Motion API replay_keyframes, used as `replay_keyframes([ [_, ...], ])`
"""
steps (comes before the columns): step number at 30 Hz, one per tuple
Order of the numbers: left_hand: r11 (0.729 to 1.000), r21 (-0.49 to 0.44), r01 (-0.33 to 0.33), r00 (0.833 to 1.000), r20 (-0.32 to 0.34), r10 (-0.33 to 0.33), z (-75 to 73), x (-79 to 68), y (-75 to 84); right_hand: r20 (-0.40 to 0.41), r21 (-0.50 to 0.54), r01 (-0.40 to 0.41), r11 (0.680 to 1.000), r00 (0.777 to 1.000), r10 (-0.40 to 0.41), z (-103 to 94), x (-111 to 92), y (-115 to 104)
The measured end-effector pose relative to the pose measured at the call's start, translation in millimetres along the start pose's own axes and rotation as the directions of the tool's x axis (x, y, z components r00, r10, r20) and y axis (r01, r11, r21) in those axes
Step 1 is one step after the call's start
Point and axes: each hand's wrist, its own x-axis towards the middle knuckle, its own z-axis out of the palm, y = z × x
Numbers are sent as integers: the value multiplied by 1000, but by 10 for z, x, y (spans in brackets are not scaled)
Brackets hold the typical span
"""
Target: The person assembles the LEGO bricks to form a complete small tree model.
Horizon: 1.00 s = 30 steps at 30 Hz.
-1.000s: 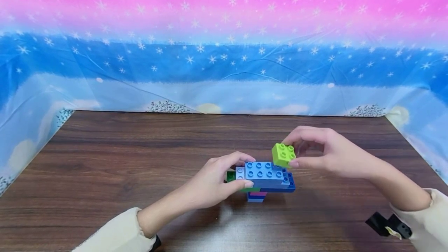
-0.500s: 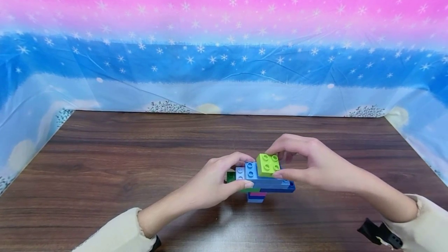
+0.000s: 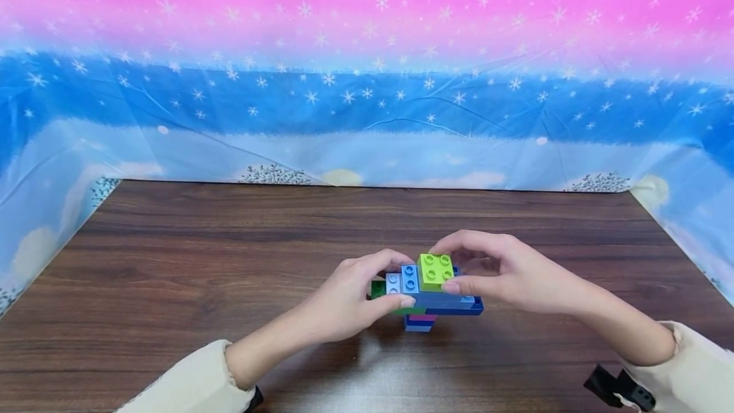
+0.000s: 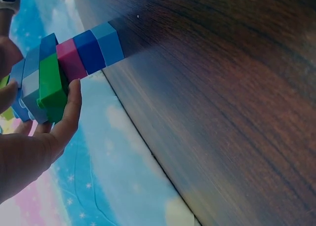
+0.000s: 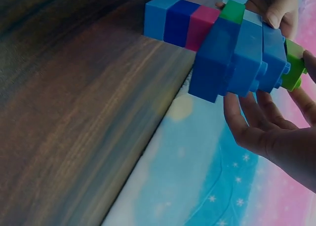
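Note:
A stack of building bricks stands on the brown table, with a narrow column of light blue, dark blue and pink (image 5: 201,27) bricks under wider layers. Those layers include a green brick (image 4: 52,85), a dark blue brick (image 3: 467,308) and a light blue top brick (image 3: 410,279). My left hand (image 3: 350,301) grips the stack's left side between thumb and fingers. Between the right hand's (image 3: 510,273) thumb and fingers is a lime-green four-stud brick (image 3: 436,271), over the top brick's studs. I cannot tell whether it is pressed fully down.
The brown wooden table (image 3: 229,241) extends around the stack. A pink and blue snowflake cloth (image 3: 367,101) hangs along its back and sides. A black strap piece (image 3: 619,387) shows near the right sleeve (image 3: 682,362).
My right hand has carried the lime-green brick left and down, from beside the stack's right end onto its top brick. The left hand has kept its hold in the same place.

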Motion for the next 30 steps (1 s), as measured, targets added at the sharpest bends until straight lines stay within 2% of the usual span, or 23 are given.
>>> replay_keyframes([
  [9, 1000, 1, -4, 1000, -5, 4, -1, 2, 0, -8, 71, -49, 996, 999, 49, 8, 11, 34],
  [30, 1000, 13, -1, 1000, -8, 1, -5, 6, 11, -39, 51, -50, 997, 998, 52, 14, 44, 14],
])
